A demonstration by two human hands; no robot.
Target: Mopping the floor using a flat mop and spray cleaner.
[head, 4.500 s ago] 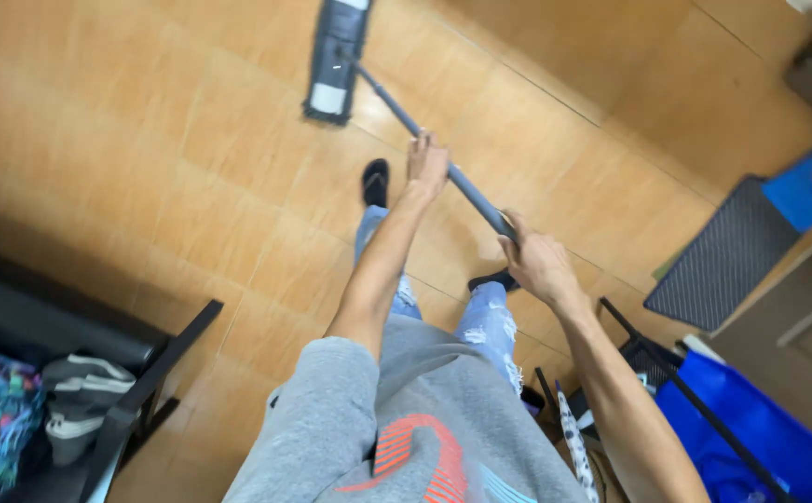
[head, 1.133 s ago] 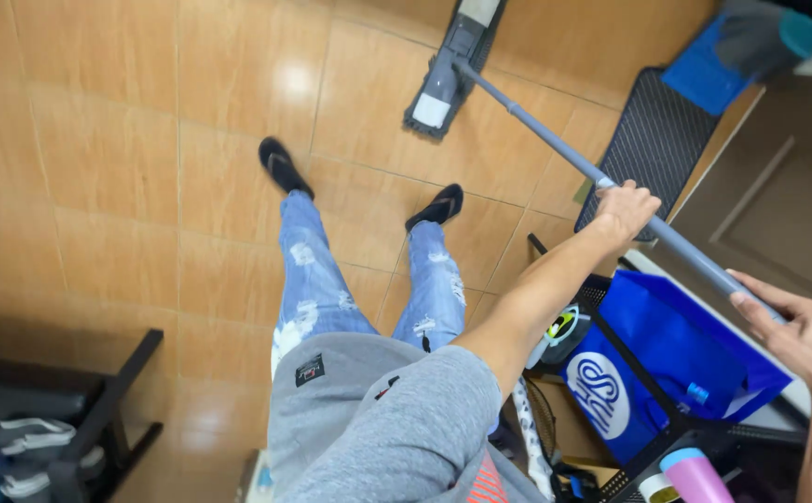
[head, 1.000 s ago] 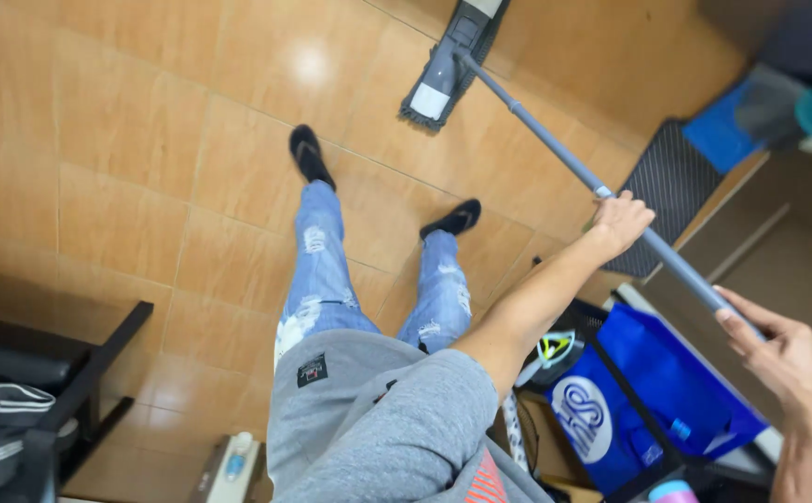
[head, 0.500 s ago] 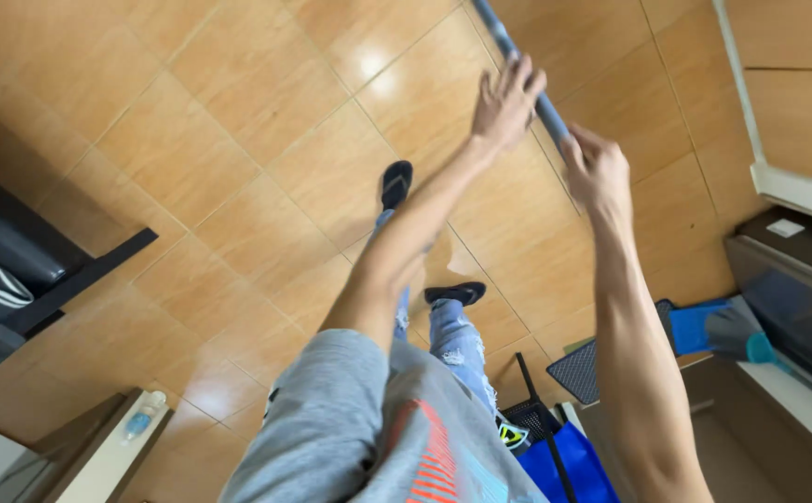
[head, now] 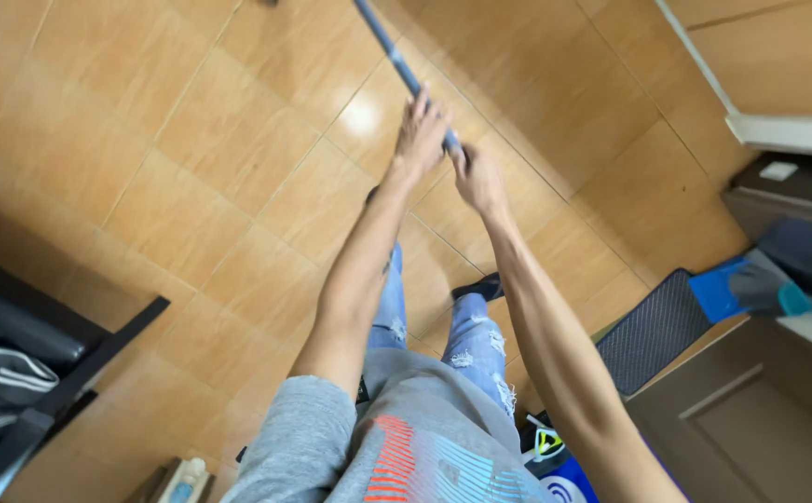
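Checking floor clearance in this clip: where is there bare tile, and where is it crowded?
Bare tan tile floor lies open between the dark rack and the grey mop pole both hands grip. Crowded at right: black ribbed mat, blue bag, brown cabinet.

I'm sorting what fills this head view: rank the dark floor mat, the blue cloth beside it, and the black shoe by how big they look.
1. dark floor mat, plainly largest.
2. blue cloth.
3. black shoe, partly hidden by the right arm.
Cloth and shoe look close; the cloth is partly covered, so their order is unsure.
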